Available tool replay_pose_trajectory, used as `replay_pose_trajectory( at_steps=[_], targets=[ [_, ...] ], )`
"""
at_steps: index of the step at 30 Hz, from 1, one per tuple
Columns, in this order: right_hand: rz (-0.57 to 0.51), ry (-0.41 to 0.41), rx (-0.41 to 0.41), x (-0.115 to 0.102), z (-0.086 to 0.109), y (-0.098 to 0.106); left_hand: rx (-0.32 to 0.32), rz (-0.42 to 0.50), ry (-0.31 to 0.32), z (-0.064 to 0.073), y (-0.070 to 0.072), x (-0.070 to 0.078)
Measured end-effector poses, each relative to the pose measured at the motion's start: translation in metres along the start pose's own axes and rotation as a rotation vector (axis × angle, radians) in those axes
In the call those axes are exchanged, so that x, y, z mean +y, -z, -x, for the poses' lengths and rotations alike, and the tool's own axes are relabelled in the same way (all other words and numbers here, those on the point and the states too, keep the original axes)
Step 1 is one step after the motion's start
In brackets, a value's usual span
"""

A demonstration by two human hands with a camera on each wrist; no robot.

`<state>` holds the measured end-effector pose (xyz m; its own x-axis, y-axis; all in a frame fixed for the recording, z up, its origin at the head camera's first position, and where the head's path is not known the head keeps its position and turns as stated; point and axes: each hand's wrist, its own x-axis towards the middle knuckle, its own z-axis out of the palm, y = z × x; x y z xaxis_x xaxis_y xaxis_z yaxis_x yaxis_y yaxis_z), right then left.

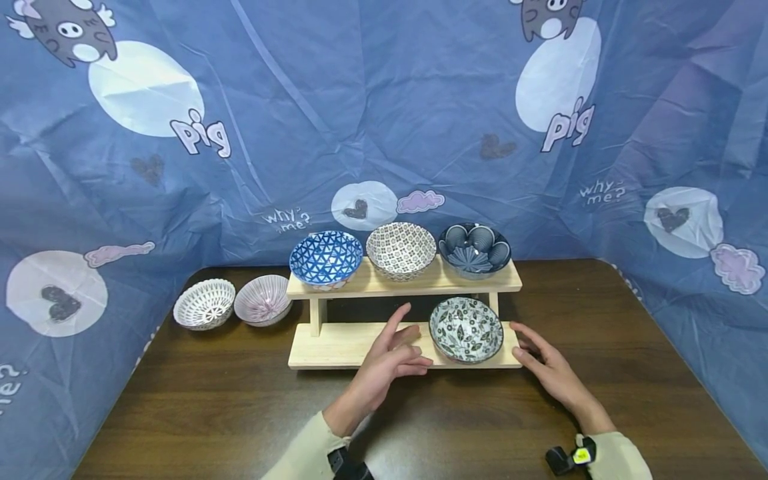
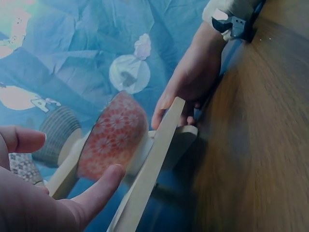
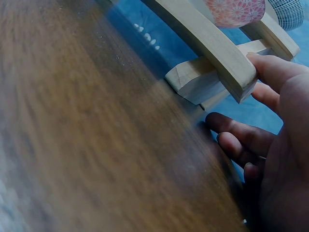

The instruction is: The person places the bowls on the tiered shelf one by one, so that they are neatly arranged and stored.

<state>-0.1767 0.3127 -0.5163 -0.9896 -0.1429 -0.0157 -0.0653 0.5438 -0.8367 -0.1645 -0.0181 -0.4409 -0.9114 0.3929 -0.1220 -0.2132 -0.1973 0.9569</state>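
Observation:
A two-tier wooden stand [image 1: 354,347] is on the table. On its lower board, towards the right, sits a bowl with a green-and-white leaf pattern [image 1: 466,330]; its outside shows red with pale flowers in the left wrist view. Just left of that bowl is my left hand [image 1: 387,363], fingers loosely spread and holding nothing. In the left wrist view, one fingertip [image 2: 115,173] appears close to the bowl's side; contact is hard to tell. At the board's right end, my right hand [image 1: 552,373] touches the wood with its fingertips, its other fingers loosely bent below.
Along the upper board stand a blue-and-white bowl [image 1: 327,259], a beige patterned bowl [image 1: 401,250] and a dark blue bowl [image 1: 475,250]. Left of the stand, a white patterned bowl [image 1: 205,305] and a purple-streaked bowl [image 1: 263,300] rest on the brown table [image 1: 198,407]. Blue cloth [image 1: 414,100] hangs behind.

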Motion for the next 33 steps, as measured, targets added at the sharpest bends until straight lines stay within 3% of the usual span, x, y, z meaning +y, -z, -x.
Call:
replay_pose_trajectory(
  at_steps=[14, 25, 33],
  targets=[
    [0.011, 0.012, 0.007, -0.002, 0.001, 0.001, 0.054, 0.027, -0.01, 0.037, 0.038, 0.015],
    [0.006, 0.013, 0.006, -0.005, 0.0, 0.002, 0.082, 0.047, -0.042, 0.056, 0.064, 0.022],
    [-0.003, 0.027, 0.009, -0.003, 0.0, 0.002, 0.165, 0.051, -0.042, 0.073, 0.087, 0.03]
  ],
)
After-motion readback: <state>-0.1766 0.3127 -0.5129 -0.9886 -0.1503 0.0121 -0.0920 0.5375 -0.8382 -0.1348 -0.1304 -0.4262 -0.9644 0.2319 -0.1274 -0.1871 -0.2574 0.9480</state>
